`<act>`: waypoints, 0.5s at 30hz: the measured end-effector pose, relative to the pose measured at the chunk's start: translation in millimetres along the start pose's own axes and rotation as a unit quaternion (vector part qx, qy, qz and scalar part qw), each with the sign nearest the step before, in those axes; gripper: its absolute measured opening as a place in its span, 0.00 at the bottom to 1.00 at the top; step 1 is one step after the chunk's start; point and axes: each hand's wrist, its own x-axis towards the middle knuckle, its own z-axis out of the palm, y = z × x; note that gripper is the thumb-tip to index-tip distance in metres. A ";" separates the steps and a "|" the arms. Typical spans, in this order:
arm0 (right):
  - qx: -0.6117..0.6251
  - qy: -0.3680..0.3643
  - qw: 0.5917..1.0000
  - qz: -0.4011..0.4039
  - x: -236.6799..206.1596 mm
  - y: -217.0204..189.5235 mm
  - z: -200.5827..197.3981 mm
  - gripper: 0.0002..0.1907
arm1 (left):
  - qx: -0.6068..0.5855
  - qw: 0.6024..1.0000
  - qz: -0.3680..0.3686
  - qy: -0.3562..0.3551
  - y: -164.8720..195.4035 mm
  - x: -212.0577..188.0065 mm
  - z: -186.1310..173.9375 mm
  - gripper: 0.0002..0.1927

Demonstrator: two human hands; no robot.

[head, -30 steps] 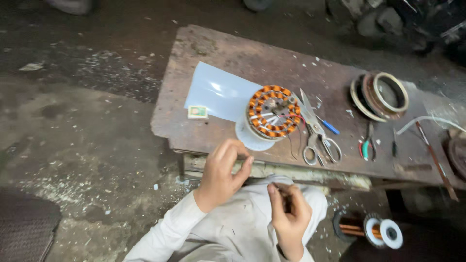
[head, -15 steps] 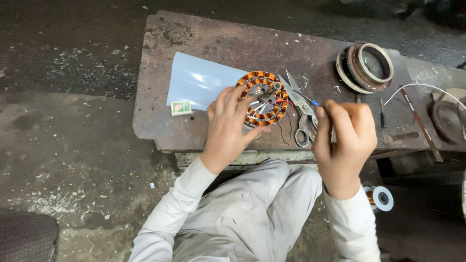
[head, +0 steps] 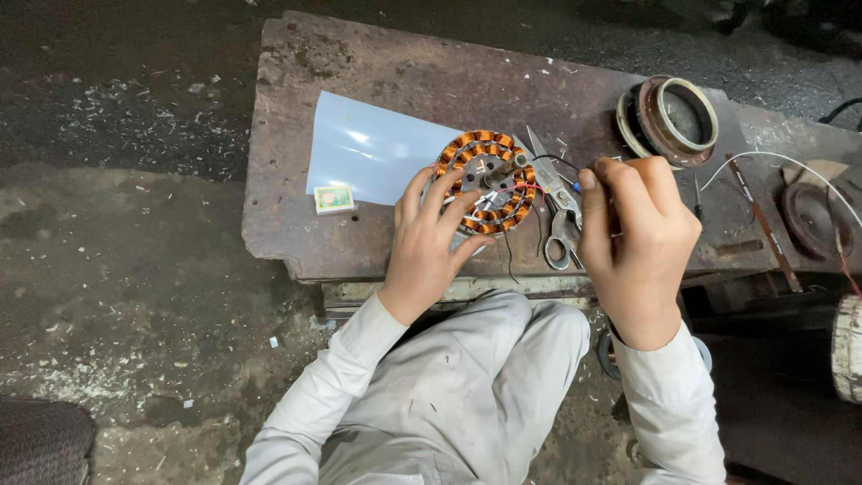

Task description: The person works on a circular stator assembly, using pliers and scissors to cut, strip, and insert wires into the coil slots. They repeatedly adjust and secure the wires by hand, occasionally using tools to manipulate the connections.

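A round motor stator (head: pixel 489 166) with orange copper windings lies on a worn wooden bench (head: pixel 359 54), partly on a pale blue sheet (head: pixel 368 148). My left hand (head: pixel 431 238) grips the stator's near left side, fingers spread over the coils. My right hand (head: pixel 633 242) hovers just right of it as a closed fist around a small thin tool that is mostly hidden. Thin black and red wires run from the stator toward that fist. Scissors (head: pixel 558 238) lie between the two hands.
A small box (head: pixel 333 198) sits at the sheet's near corner. A ring-shaped metal housing (head: pixel 669 119) stands at the back right, with a white wire (head: pixel 790 162), a thin strip and a dark round part (head: pixel 813 216) beyond. Dirty concrete floor lies to the left.
Both hands rose from my lap to the bench. The left hand settled on the stator; the right hand, still closed on the thin tool, came up beside the scissors.
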 end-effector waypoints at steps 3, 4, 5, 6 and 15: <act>0.000 -0.005 1.000 -0.016 2.7 -1.2 2.4 0.04 | -0.003 1.000 -0.001 0.000 0.5 0.2 -0.9 0.28; -0.003 -0.011 1.000 -0.019 3.9 -1.9 2.9 0.04 | -0.004 1.000 -0.002 -0.001 0.7 0.0 -1.3 0.28; -0.005 -0.017 1.000 -0.022 5.2 -2.6 3.2 0.04 | -0.007 1.000 -0.003 -0.001 1.1 -0.4 -1.6 0.28; -0.007 -0.022 0.999 -0.026 7.2 -3.4 3.9 0.04 | -0.008 1.000 -0.003 0.000 1.1 -0.5 -1.9 0.28; -0.064 -0.096 0.991 -0.062 26.1 -14.2 3.6 0.05 | -0.029 1.000 -0.009 0.002 -0.6 -1.2 -1.9 0.27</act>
